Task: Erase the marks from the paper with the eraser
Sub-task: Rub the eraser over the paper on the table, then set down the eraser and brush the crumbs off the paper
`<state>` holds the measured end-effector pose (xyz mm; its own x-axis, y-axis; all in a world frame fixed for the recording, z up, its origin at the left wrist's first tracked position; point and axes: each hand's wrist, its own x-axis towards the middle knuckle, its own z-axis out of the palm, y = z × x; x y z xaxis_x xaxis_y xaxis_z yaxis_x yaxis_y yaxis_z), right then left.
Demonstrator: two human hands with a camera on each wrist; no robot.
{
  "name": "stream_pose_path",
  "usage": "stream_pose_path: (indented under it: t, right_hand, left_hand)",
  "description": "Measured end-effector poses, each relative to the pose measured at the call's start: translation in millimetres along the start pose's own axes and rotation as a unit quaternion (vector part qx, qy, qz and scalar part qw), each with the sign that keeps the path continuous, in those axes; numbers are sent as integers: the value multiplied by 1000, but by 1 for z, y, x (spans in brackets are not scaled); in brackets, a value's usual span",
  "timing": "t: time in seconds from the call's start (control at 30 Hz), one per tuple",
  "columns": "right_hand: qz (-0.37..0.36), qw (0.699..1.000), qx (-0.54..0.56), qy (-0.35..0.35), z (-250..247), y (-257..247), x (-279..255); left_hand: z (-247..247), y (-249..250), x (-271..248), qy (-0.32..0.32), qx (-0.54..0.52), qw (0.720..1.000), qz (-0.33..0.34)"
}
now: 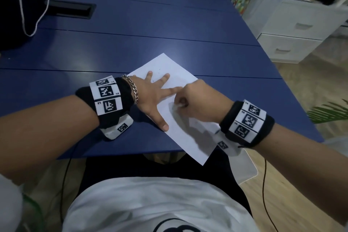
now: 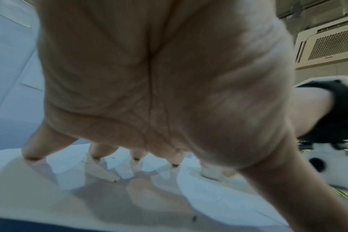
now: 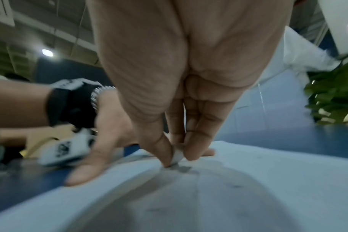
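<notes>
Blue table (image 1: 169, 24); white drawer unit (image 1: 293, 32) right; ceiling air-conditioner (image 2: 328, 44) overhead

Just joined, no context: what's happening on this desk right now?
A person is rubbing marks off a sheet of paper on a blue table. The right hand pinches a small white eraser and presses it onto the sheet. The left hand lies spread flat, pinning the paper. A few faint marks remain beyond the left fingers.

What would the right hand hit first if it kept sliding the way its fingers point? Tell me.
Most likely the left hand: the right hand, pinching the eraser on the paper, points at its outstretched finger close ahead. The gap is hard to judge.
</notes>
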<state>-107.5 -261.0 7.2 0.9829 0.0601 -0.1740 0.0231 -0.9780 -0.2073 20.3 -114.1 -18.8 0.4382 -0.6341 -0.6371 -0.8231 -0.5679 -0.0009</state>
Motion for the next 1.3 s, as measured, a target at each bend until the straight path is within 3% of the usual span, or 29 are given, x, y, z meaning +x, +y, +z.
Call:
stream_pose_path:
  t: [0.1,0.27,0.43,0.63,0.83,0.93,1.03,1.2,1.3]
  right_hand:
    - [31,999,-11,44,-3,11,11]
    - [-28,999,-2,-16,6,-12,-3]
    - [83,996,-15,34,-8,21,3]
    - [25,999,4,-24,1,5,-32]
    - [84,991,78,67,-3,52,-77]
    - [113,987,100,50,-1,68,-100]
    - [152,979,110,73,-7,87,-113]
    - [184,974,73,112,-4,113,-106]
    - [197,976,52,75,8,112,-95]
  left_hand:
    - [0,0,1,4,10,1000,-1]
    - [0,-1,-1,9,0,1000,10]
    - [-1,0,1,4,12,1000,-1]
    - [0,-9,0,7,21,1000,17]
    - [-18,-21,-22,-8,76,995,65]
    - [-31,-35,-33,51,37,995,80]
    - [-54,-59,-45,173,-91,974,113]
    - [-79,-83,-33,328,-249,909,69]
    - [-84,-80,-8,350,-251,902,25]
